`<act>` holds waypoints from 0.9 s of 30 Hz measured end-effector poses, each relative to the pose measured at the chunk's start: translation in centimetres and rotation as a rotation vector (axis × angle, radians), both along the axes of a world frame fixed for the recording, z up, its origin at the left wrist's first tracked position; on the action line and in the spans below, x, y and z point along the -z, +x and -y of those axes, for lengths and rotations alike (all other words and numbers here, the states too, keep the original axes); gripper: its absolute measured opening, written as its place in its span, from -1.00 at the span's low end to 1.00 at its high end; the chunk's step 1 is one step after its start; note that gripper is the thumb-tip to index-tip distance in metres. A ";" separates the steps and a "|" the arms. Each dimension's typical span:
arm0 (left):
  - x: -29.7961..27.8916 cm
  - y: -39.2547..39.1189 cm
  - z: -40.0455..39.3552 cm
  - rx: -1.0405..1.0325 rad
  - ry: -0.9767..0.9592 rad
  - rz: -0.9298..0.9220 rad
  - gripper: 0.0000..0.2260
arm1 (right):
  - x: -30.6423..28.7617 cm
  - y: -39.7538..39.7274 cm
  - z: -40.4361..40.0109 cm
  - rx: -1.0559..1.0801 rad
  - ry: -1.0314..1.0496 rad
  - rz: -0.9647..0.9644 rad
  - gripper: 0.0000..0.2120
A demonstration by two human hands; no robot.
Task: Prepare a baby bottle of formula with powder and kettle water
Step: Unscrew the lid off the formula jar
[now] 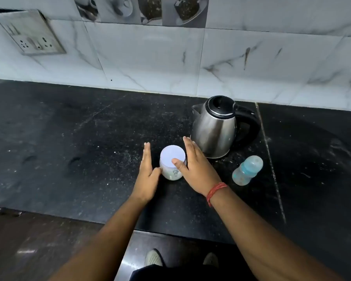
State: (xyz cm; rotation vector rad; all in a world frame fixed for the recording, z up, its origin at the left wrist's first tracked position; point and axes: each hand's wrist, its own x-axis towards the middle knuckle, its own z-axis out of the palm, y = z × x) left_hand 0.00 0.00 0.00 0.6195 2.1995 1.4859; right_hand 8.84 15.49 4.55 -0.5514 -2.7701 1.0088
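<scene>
A small formula jar [171, 159] with a white lid stands on the black counter [79, 149], lid on. My left hand [147, 175] is flat beside its left side, fingers straight, thumb touching the jar. My right hand [193, 169] is on its right side, fingers extended, thumb resting on the lid's edge. Neither hand is wrapped around the jar. A steel electric kettle [216, 128] with a black handle stands just behind my right hand, lid down. A baby bottle [246, 170] with a blue collar and clear cap stands to the right.
A tiled wall runs along the back of the counter, with a socket plate [33, 35] at upper left. The counter's front edge steps in near my feet [154, 258]. A seam [270, 159] crosses the counter right of the bottle.
</scene>
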 end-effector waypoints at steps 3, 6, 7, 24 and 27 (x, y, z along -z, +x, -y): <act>0.2 -0.2 0.1 0.032 -0.006 0.080 -0.15 | -0.4 -1.3 0.1 -0.039 -0.015 0.077 -0.18; 0.6 -0.2 -0.2 0.096 -0.091 0.112 -0.05 | -0.4 -2.2 0.6 -0.075 0.081 0.177 -0.12; 0.8 -0.3 -0.3 0.105 -0.121 0.112 -0.03 | -0.3 -2.4 0.8 -0.075 0.141 0.195 -0.11; -2.3 1.5 -2.7 0.135 -0.067 -0.245 -0.26 | -4.0 -1.0 -0.7 0.022 0.280 0.223 -0.37; -3.2 1.7 -2.8 0.162 -0.086 -0.203 -0.28 | -4.1 -0.7 -1.6 0.020 0.196 0.163 -0.46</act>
